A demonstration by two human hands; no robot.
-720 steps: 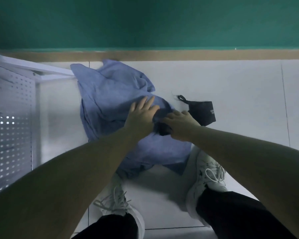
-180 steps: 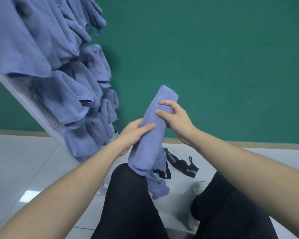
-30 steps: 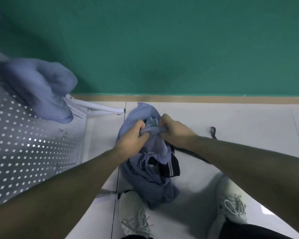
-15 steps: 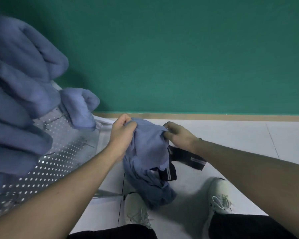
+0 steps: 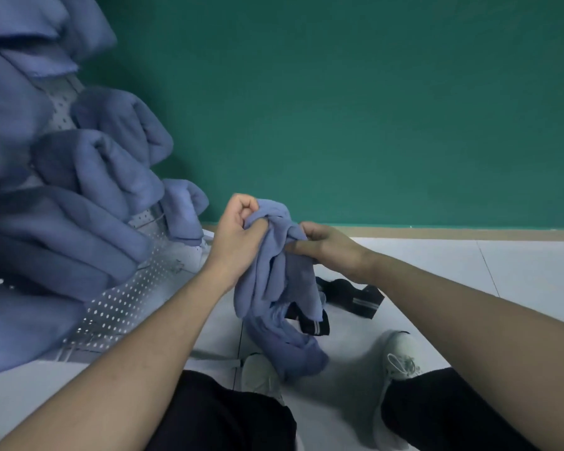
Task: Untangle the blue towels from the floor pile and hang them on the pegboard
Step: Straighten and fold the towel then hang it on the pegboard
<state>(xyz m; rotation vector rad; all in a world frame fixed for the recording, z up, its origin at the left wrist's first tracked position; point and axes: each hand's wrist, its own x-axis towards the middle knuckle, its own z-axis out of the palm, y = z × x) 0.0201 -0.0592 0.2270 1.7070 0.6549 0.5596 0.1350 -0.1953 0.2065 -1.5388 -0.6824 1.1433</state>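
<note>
I hold a bunched blue towel (image 5: 274, 275) in both hands above the floor. My left hand (image 5: 238, 236) grips its top with curled fingers. My right hand (image 5: 326, 245) pinches the cloth just to the right. The towel's lower end (image 5: 293, 349) droops to the floor, tangled with a black strap with grey stripes (image 5: 313, 323). The white pegboard (image 5: 121, 304) leans at the left, with several blue towels (image 5: 111, 164) hanging on it.
A second black striped piece (image 5: 358, 297) lies on the white tiled floor (image 5: 518, 275) behind the towel. My white shoes (image 5: 398, 356) and black trousers (image 5: 228, 415) are at the bottom. A green wall (image 5: 355, 109) with a tan skirting board stands behind.
Both hands have lifted the towel higher off the floor. The view has tilted up, so more hung towels on the pegboard show at the left.
</note>
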